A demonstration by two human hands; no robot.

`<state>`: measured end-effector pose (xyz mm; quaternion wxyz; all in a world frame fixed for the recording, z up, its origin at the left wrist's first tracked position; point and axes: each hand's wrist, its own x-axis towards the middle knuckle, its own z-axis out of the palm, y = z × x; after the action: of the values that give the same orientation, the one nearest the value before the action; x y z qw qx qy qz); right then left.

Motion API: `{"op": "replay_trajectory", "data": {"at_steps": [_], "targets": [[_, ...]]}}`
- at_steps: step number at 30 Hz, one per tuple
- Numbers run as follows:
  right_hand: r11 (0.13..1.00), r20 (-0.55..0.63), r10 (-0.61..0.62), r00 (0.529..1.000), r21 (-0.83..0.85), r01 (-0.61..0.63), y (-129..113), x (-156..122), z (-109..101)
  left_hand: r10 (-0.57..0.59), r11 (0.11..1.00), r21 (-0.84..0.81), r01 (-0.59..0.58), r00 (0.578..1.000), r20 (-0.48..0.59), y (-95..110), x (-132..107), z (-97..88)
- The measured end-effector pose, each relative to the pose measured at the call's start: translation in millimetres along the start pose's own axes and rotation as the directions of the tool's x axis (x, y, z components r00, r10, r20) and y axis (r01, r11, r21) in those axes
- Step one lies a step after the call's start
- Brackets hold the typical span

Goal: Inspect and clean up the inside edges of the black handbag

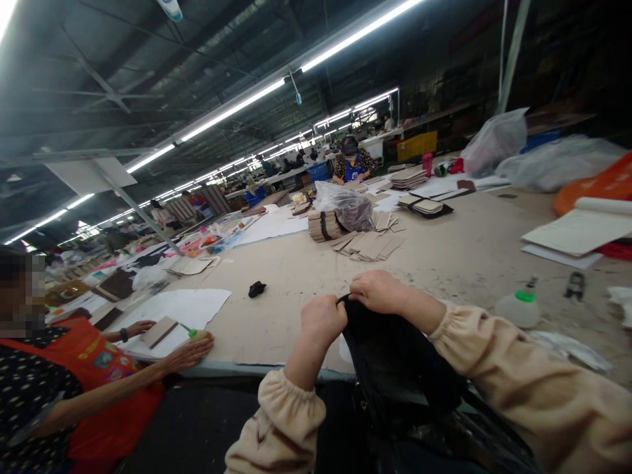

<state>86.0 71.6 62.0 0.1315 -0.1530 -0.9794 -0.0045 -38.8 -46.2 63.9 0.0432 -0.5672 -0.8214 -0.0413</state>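
Observation:
A black bag (395,355) hangs open at the near edge of the table, its upper rim raised between my hands. My left hand (322,321) is closed, fingers wrapped round the left part of that rim. Just to its right, my right hand (378,291) pinches the same rim from above, thumb and fingers pressed together. The bag's lower part sinks into dark shadow below the table edge, where its shape is hard to make out. A small crumpled black scrap (257,289) lies on the table to the left of my hands.
At left, a co-worker in an orange apron (106,362) holds a green-tipped glue bottle (197,334) over white paper. Brown board pieces (368,245) lie scattered ahead beside a banded stack (323,226). To the right are another green-capped bottle (521,306), black thread snips (575,286) and a notepad (577,227).

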Motion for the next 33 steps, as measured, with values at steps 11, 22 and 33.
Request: {"op": "replay_trajectory", "data": {"at_steps": [11, 22, 33], "targets": [[0.991, 0.037, 0.027, 0.999, 0.13, -0.032, 14.9, -7.2, 4.8, -0.051, 0.998, 0.042, 0.05, 0.998, 0.039, 6.1, 7.6, 1.0], [0.99, 0.06, 0.139, 0.988, -0.003, -0.139, 6.7, -12.0, -3.7, -0.09, 0.996, 0.006, 0.09, 0.995, 0.034, 9.2, 1.5, 2.3], [0.988, 0.05, 0.147, 0.988, -0.052, -0.145, 4.7, -12.7, -0.6, 0.12, 0.992, -0.02, -0.121, 0.991, -0.06, 2.6, 14.8, 9.0]]}}
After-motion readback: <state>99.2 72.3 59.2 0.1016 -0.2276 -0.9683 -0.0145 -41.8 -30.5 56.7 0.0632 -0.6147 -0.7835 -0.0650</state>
